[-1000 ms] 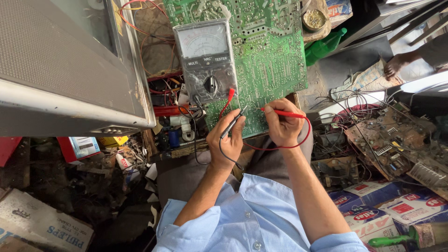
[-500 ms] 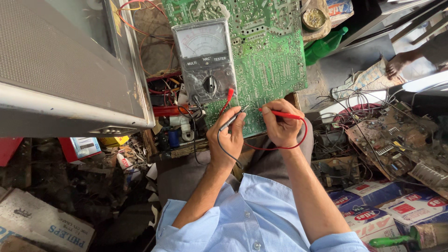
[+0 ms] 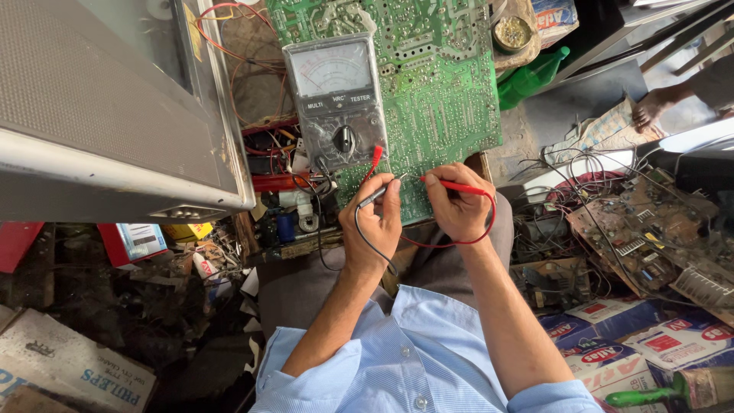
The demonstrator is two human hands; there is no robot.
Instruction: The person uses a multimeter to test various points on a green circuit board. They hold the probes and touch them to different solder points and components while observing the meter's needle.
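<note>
Left hand [image 3: 372,222] clenched around a black probe [image 3: 372,196], tip set on the green circuit board [image 3: 451,107] near its lower edge. Right hand [image 3: 457,203] pinching a red probe [image 3: 459,186] (lead looping under the wrist), tip also on the board. Analog multimeter [image 3: 335,99] lying on the board's left side, just above both hands.

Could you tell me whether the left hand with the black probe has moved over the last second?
Yes, slightly. The left hand has shifted right along the green circuit board's lower edge, closer to the right hand.
</note>
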